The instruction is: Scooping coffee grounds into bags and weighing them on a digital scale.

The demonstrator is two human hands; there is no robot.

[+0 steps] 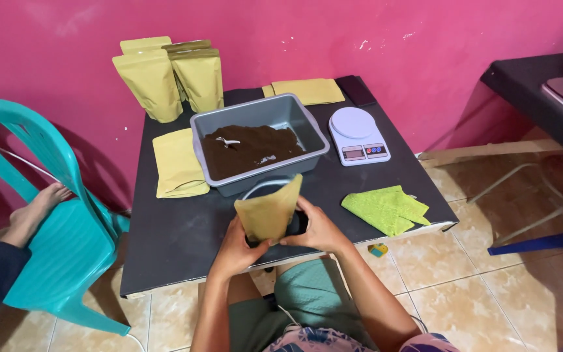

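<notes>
Hands first: the left hand (237, 248) and the right hand (317, 228) both hold one kraft-paper pouch (270, 210) just above the near edge of the black surface (184, 234), each grip closed on a lower side of it, the pouch tilted with its top toward the grey tub (265, 114). Something dark sits behind the pouch between the hands; I cannot tell what it is, as the pouch hides most of it.

Spillage looks like the chief risk. The tub holds a bed of dark brown powder (249, 151) with a small pale scoop (228, 141) lying in it, and the pouch hangs just in front of the tub's near wall. If the pouch mouth is not held open and steady, I judge powder would land on the surface or in the person's lap.

The digital kitchen scale (358, 134) stands well to the right of the tub, so a filled pouch carried there could tip on the way. The flat pouches (177, 163) left of the tub lie near enough to catch stray powder. The green cloth (387, 208) rests near the right hand. Standing pouches (167, 78) at the wall could topple if the surface is knocked.
</notes>
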